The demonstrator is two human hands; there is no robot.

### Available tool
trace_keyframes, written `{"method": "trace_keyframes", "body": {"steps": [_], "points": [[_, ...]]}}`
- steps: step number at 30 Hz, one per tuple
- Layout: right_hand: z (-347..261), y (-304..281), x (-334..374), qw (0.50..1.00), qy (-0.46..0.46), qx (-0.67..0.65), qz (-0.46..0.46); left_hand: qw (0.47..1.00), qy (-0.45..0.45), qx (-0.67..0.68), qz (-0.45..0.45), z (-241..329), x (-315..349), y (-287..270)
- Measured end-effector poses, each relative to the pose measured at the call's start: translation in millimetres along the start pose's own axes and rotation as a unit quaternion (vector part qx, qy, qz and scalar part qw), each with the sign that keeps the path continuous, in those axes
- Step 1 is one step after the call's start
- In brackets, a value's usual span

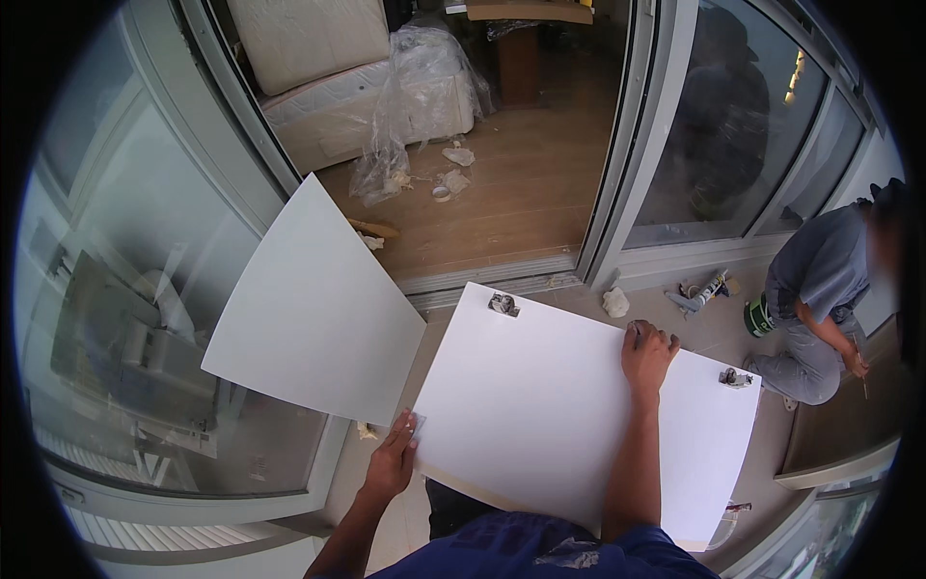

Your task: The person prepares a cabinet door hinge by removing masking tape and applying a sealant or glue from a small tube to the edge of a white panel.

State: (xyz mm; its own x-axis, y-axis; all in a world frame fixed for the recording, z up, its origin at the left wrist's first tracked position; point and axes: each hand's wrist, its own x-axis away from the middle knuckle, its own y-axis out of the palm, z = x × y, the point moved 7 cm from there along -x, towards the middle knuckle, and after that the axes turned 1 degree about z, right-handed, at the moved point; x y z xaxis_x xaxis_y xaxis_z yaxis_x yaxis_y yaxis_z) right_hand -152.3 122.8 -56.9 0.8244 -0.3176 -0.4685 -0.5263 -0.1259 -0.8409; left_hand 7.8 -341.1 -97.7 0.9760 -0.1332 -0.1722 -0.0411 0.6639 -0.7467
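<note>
A white cabinet door (540, 405) lies tilted across my front, with two metal hinges set in its face: one hinge (503, 305) by the far left corner, another hinge (736, 378) by the right corner. My left hand (391, 458) grips the door's left edge, where something small and greyish shows at the fingertips. Reaching over the door, my right hand (649, 359) has its fingers curled at the far edge; a greyish spot shows by them, too small to name. A second white panel (313, 314) leans at the left against the glass door frame.
At the right a person (820, 289) crouches beside a green bucket (759, 317). A sealant tube (712, 288) and a crumpled white wad (615, 303) lie on the tiles. Beyond the sliding-door track (492, 278) are a mattress (367, 111) and plastic sheeting (424, 77).
</note>
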Motion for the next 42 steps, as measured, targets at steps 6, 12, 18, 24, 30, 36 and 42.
{"method": "trace_keyframes", "body": {"steps": [6, 12, 18, 24, 30, 36, 42], "points": [[0.4, 4.5, 3.0, 1.000, 0.005, 0.009, -0.017, 0.999, 0.018, -0.028, 0.002, 0.2, -17.9, 5.7], [-7.9, 13.8, 2.2, 0.999, 0.020, -0.002, -0.044, 0.999, 0.019, 0.035, -0.001, -4.8, -127.6, 23.8], [-10.0, -2.4, -6.3, 1.000, 0.003, -0.003, -0.001, 0.999, 0.045, 0.017, 0.007, -8.8, -88.1, 11.5], [14.4, 24.4, 5.0, 0.998, -0.004, 0.047, -0.046, 0.994, -0.074, 0.072, -0.044, -25.2, 23.2, 7.1], [21.7, 25.2, -2.4, 0.994, 0.023, 0.042, -0.099, 0.998, -0.036, 0.035, -0.041, -7.1, -17.2, -2.4], [18.0, 31.7, -5.8, 0.997, -0.006, 0.055, -0.063, 0.998, 0.026, 0.047, -0.024, -18.4, -151.1, 40.9], [19.6, 28.6, -8.5, 0.995, 0.020, 0.043, -0.093, 0.999, 0.051, 0.009, -0.018, -8.1, -269.7, 80.8]]}}
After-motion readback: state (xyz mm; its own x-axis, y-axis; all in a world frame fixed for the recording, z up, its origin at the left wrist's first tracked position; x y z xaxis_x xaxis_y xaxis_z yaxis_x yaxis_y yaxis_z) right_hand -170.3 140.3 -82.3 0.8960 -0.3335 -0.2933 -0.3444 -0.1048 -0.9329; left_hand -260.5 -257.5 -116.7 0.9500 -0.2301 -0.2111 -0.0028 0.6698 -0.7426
